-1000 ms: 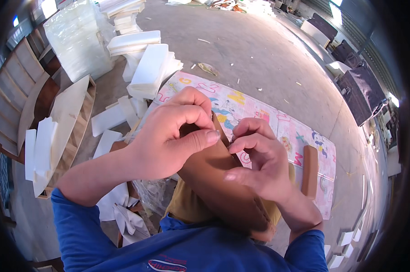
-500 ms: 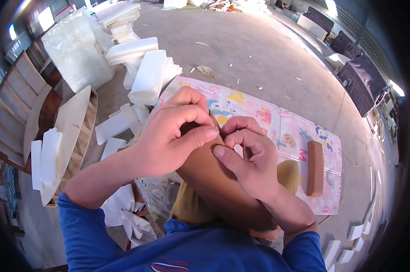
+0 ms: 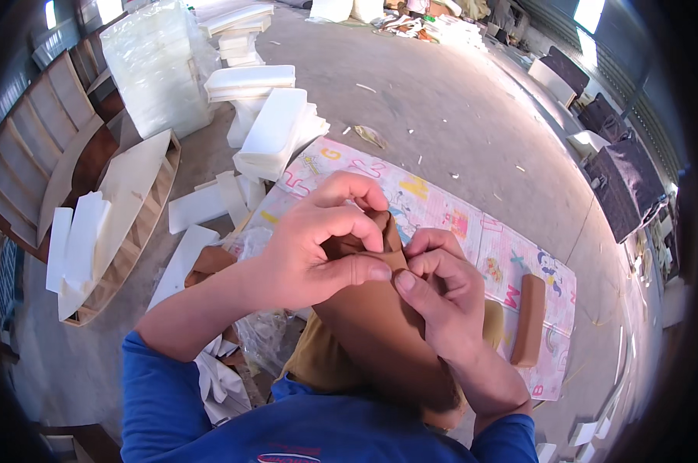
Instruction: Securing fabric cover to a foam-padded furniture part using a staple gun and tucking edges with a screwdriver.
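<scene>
- A patterned mat (image 3: 472,224) is spread on the concrete floor (image 3: 441,100), and a brown pad (image 3: 528,320) is laid on its right part, apart from the hands.
- White foam slabs (image 3: 275,131) are stacked just beyond the mat's far left corner, with a clear bag (image 3: 148,65) of foam behind them.
- A wooden frame (image 3: 125,224) carrying foam strips is seen on the left.
- A brown cover (image 3: 372,332) is held up close below the camera, over the mat, and much of the mat's middle is blocked by it.
- The left hand (image 3: 318,251) is curled over the cover's top end, with its thumb pressed flat on the fabric.
- The right hand (image 3: 441,297) is closed on the same end from the right, its thumb tip set just beside the left thumb.
- Both forearms are brought in from the lower edge in blue sleeves.
- The cover's top edge is hidden by the fingers, and its lower end is cut off by the blue shirt; what lies inside cannot be made out.
</scene>
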Demonstrator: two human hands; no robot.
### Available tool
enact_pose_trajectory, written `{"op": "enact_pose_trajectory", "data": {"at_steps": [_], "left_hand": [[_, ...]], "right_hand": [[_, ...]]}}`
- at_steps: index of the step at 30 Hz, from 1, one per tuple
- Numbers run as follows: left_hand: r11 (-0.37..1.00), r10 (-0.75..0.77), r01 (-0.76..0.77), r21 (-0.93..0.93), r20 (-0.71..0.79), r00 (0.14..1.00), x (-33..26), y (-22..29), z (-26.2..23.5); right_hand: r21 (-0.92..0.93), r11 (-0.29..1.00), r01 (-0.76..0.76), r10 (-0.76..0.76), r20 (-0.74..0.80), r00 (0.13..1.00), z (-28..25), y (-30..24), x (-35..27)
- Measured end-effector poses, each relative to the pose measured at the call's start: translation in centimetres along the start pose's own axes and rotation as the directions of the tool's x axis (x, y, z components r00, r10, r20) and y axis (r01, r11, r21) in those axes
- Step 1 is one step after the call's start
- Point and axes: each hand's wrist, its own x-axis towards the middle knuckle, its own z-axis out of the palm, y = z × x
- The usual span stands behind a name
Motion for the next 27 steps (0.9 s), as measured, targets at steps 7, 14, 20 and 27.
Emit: {"op": "enact_pose_trajectory", "data": {"at_steps": [7,14,20,27], "left_hand": [[0.993,-0.101,0.106,-0.050,0.102,0.990,0.4,1.3,-1.7],[0.932,-0.198,0.233,-0.278,0.149,0.969,0.3,1.8,-1.7],[0.993,0.035,-0.044,-0.106,-0.087,0.996,-0.8,0.7,-0.3],[0.994,0.089,-0.103,-0.028,-0.315,0.945,-0.7,0.8,2.3]], "right_hand": [[-0.089,0.994,0.064,-0.060,0.051,0.997,0.3,-0.2,-0.1],[-0.205,0.962,0.182,-0.169,0.076,0.983,0.6,-1.2,0.1],[0.063,0.998,0.029,-0.029,0.000,1.000,0.9,-1.0,0.1],[0.152,0.988,-0.019,0.027,-0.045,0.999,1.2,-0.8,-0.3]]}}
